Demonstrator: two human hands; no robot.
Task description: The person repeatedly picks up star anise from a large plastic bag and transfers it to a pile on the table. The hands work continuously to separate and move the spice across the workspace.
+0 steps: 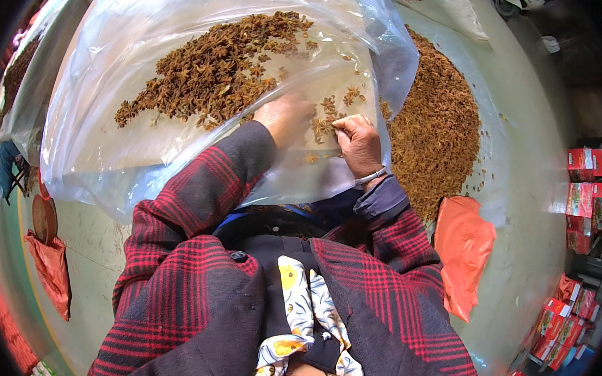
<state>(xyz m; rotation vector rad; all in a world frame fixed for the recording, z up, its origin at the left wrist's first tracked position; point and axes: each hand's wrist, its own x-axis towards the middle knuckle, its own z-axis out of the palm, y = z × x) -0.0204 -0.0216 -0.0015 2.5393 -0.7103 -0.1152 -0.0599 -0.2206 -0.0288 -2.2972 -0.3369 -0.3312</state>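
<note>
Before me a clear plastic sheet [124, 147] spreads over a light surface, with a heap of dried star anise [204, 69] on it. My left hand [285, 118] reaches in at the right end of the heap, blurred, its fingers hard to make out. A few loose star anise pods [328, 105] lie between my two hands. Beside them is my right hand [358, 142], thumb and forefinger drawn together at the pods' edge. Whether a piece is pinched there is unclear. A pale band circles the right wrist.
To the right, a large brown heap [436, 124] lies on sheeting on the floor, with an orange plastic bag [463, 254] near it. At left are a round sieve [44, 219] and another orange bag [53, 274]. Red printed boxes [557, 330] stack along the right side.
</note>
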